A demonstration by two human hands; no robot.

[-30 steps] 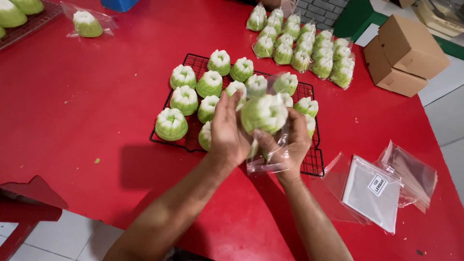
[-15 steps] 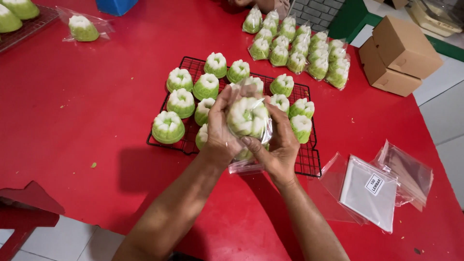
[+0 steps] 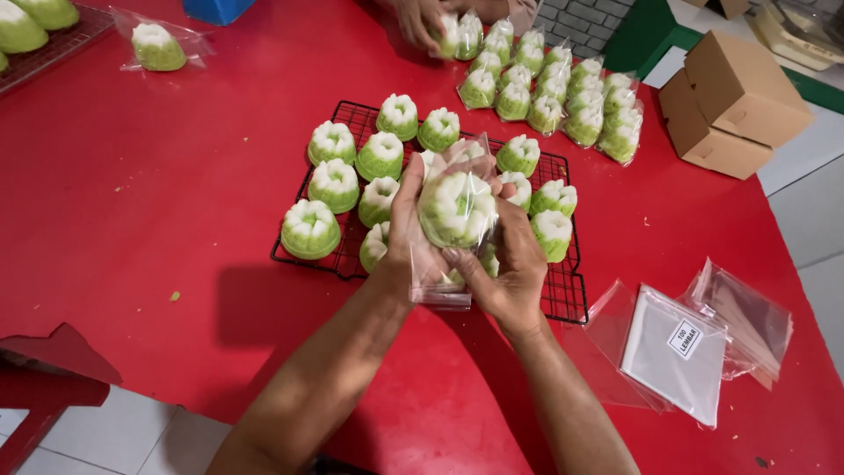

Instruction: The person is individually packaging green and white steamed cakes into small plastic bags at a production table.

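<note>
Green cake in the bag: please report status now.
Left hand and right hand both grip the clear bag. Green cake inside. Held above the wire rack. Nothing blocking.

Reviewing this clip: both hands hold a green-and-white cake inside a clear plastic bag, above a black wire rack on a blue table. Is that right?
Not quite: the table is red, not blue, as the head view shows. The rest stands: the left hand and right hand hold a green-and-white cake inside a clear plastic bag, above the black wire rack.

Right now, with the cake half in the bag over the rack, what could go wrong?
1. The clear bag hangs loose below the green-and-white cake; it might slip from the left hand and right hand.
2. A tight grip could dent it.
3. A drop could hit cakes on the wire rack.
</note>
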